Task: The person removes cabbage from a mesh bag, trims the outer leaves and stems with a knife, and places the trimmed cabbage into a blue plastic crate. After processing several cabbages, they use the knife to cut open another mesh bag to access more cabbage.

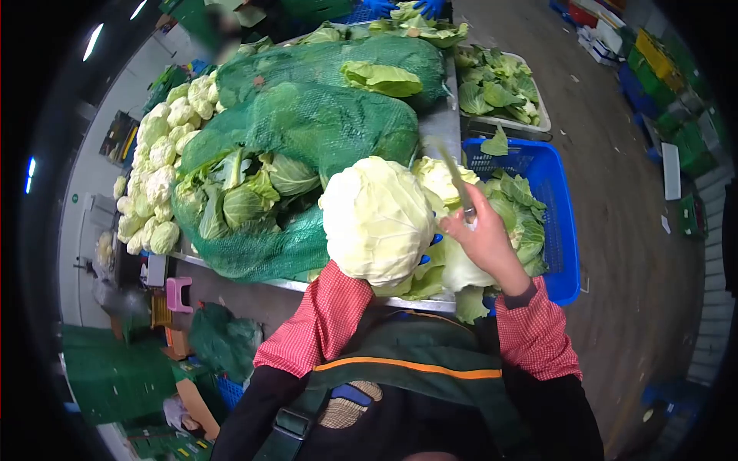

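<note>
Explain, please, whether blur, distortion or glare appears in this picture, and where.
Head view: the knife blade is motion-blurred, while the pale cabbage looks fairly sharp; head view: straight edges bend towards the rim, with black corners; head view: a ceiling light at upper left is blown out to white.

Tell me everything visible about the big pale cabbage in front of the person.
The large, round, pale green-white cabbage has tightly wrapped, faintly veined leaves, creased in places. It looks whole from here. The left hand holds it, blue fingertips curling around its right edge, the rest hidden. It partly blocks the green mesh netting from view; contact there is unclear.
</note>
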